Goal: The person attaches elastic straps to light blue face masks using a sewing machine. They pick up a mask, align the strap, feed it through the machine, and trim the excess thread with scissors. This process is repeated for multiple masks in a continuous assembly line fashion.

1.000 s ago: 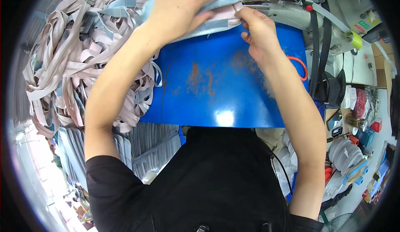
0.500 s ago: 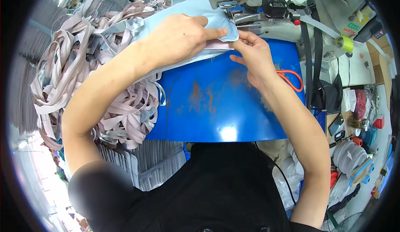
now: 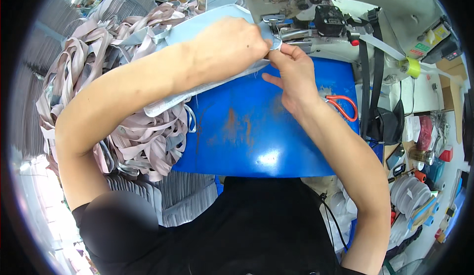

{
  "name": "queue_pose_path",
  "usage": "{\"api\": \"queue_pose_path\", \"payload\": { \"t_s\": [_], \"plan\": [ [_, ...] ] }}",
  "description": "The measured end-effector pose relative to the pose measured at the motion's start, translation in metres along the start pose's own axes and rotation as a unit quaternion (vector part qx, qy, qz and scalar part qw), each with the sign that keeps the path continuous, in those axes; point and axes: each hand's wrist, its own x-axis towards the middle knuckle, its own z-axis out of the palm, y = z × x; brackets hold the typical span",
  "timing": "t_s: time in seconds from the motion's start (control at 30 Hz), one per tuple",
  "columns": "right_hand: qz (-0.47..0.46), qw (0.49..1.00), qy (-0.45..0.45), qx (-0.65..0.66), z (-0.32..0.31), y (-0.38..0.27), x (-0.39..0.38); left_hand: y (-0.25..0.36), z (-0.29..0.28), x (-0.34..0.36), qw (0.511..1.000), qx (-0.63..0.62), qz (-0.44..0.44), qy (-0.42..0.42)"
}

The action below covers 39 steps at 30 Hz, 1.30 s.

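Note:
A light blue fabric panel (image 3: 192, 26) with a pale edge lies at the sewing machine's near side, its right corner close to the presser foot area. My left hand (image 3: 234, 44) rests over it with fingers curled at that corner. From the right, my right hand (image 3: 295, 72) pinches the same corner between thumb and forefinger, its lower fingers loosely apart. Both hands' fingertips meet beside the metal parts of the sewing machine (image 3: 330, 22). The left fingertips are partly hidden behind the knuckles.
Pink and grey fabric strips (image 3: 148, 144) are heaped left of the blue table (image 3: 237, 146). Red-handled scissors (image 3: 353, 108) lie beside my right wrist. Stacks of grey panels (image 3: 185, 196) stand below the table. Spools and small items (image 3: 412, 193) crowd the far right.
My left hand has moved right and its extended forefinger has curled in at the corner. The panel has shifted and turned, with its lower edge showing under my left forearm.

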Motion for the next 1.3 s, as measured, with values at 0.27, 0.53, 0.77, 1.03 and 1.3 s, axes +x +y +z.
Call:
{"api": "queue_pose_path", "payload": {
  "t_s": [0.27,0.53,0.77,1.03,1.3],
  "plan": [
    [0.012,0.999,-0.034,0.026,-0.013,0.001,0.009,0.0,-0.005,0.009,1.0,0.014,0.019,-0.019],
    [0.008,0.996,-0.005,0.085,-0.007,0.014,0.015,0.017,0.002,0.011,0.999,0.015,-0.025,0.025],
    [-0.004,0.998,0.009,0.057,-0.007,0.008,0.01,0.045,0.012,0.017,0.992,0.009,-0.122,0.031],
    [-0.027,0.996,-0.04,0.08,-0.02,0.018,0.013,0.073,0.033,0.039,0.963,-0.075,-0.22,0.136],
    [-0.183,0.972,-0.074,-0.129,-0.044,0.021,-0.003,0.092,0.074,0.03,0.837,-0.35,-0.353,0.227]
  ]
}}
